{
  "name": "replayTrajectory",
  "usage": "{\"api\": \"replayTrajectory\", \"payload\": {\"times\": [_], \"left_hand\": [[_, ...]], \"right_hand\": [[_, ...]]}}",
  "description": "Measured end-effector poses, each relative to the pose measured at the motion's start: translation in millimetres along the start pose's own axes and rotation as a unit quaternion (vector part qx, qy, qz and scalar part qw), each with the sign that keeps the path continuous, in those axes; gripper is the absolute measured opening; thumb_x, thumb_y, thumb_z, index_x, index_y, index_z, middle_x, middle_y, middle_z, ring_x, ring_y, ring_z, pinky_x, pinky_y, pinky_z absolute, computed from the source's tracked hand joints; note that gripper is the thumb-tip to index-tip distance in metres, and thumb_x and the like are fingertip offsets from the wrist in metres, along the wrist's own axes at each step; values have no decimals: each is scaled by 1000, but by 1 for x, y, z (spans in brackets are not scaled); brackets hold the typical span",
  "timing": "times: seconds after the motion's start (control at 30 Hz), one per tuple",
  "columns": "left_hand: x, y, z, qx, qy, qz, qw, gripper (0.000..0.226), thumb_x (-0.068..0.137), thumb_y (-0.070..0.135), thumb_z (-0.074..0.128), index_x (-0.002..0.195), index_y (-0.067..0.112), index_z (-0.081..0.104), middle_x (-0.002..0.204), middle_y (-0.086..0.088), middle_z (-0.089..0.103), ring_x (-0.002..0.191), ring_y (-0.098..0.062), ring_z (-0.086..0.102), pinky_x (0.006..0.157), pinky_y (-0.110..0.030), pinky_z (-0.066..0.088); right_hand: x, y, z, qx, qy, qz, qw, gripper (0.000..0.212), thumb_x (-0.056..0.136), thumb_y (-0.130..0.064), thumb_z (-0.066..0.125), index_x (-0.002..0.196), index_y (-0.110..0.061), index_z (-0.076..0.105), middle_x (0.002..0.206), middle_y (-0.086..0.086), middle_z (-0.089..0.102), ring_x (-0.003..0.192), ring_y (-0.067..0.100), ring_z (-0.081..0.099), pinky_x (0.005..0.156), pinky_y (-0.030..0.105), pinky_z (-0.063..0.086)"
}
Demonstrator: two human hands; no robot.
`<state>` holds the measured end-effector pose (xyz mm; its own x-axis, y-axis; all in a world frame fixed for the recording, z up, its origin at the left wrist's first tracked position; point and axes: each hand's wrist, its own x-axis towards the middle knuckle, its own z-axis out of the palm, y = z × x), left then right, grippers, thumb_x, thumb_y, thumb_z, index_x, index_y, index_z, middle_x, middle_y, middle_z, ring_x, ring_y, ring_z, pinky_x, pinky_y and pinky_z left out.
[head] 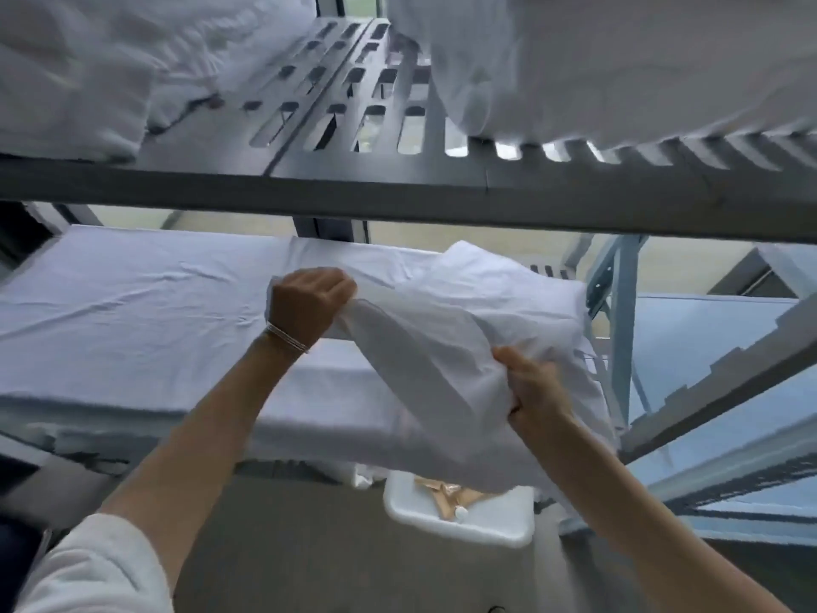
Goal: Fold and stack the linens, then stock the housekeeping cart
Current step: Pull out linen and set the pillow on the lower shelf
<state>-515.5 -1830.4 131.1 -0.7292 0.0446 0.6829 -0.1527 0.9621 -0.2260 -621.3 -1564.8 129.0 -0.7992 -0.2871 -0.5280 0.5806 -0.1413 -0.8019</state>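
A white pillowcase or sheet (446,347) hangs bunched between my two hands in front of the middle shelf. My left hand (305,298) grips its upper left edge in a fist, a thin bracelet on the wrist. Lower right, my right hand (530,387) pinches the cloth's lower edge. Behind the cloth, a stack of flat folded white linens (132,311) lies on the middle shelf. The cloth's far end rests on that stack.
A grey slotted top shelf (353,188) crosses the view above my hands, with crumpled white bedding at left (88,73) and right (619,68). Below sits a white bin (477,524) with tan packets. Blue-grey rack struts (619,329) stand at right.
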Motion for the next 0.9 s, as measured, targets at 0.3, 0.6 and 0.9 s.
{"api": "replayTrajectory", "payload": {"times": [0.3, 0.6, 0.9], "left_hand": [[-201, -130, -35, 48, -535, -246, 807, 45, 98, 16, 37, 140, 32, 39, 157, 3, 17, 144, -18, 16, 116, -48, 5], [-255, -26, -14, -60, -508, -148, 846, 70, 18, 23, 88, 87, 26, 75, 101, 1, 72, 88, -16, 70, 83, -48, 51], [-199, 72, 40, -151, -512, -144, 833, 71, 92, 30, 49, 150, 18, 10, 159, -3, 4, 146, -20, 3, 116, -44, 3]], "right_hand": [[-30, 243, 200, 11, -19, 239, 971, 24, 89, 0, 55, 113, -1, 53, 102, 16, 61, 85, 30, 62, 69, 39, 59], [-25, 292, 155, -152, -156, 260, 941, 13, 80, 3, 59, 74, -9, 62, 75, 9, 57, 64, 18, 54, 58, 30, 46], [28, 214, 37, -534, -135, -97, 829, 25, 83, 2, 58, 103, -8, 69, 100, 6, 70, 100, 20, 63, 83, 21, 46]]}}
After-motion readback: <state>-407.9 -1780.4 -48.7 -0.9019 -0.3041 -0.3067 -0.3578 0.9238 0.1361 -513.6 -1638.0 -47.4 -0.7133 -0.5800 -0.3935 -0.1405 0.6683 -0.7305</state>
